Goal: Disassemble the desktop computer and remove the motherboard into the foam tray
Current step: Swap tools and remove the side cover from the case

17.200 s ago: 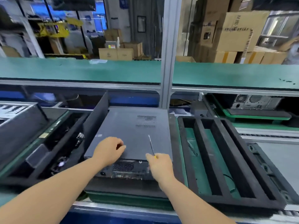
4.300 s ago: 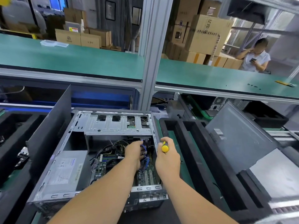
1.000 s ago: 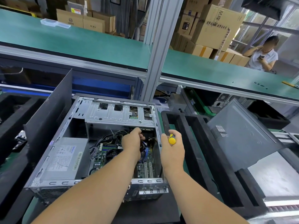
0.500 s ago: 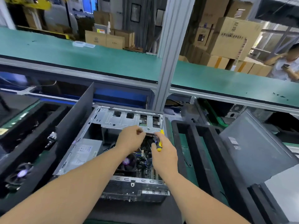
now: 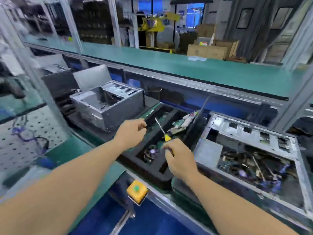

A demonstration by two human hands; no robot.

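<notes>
A: Our right hand [image 5: 180,161] grips the screwdriver [image 5: 162,131], shaft pointing up-left over the foam tray [image 5: 152,168], frame centre; left?

B: Our left hand [image 5: 131,133]: fingers curled, pinching smth small & dark, can't tell what; opened computer [image 5: 250,150] w/ motherboard [image 5: 254,165] sits lower right.

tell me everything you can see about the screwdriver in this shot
The screwdriver has a thin bare metal shaft and a yellow handle with a dark section lower down, plastic by the look of it. The right hand grips the handle, covering most of it. The tool is tilted, its tip pointing up and away to the left, above the black foam tray. The tip looks free of everything. The left hand is nearby but apart from it.
</notes>
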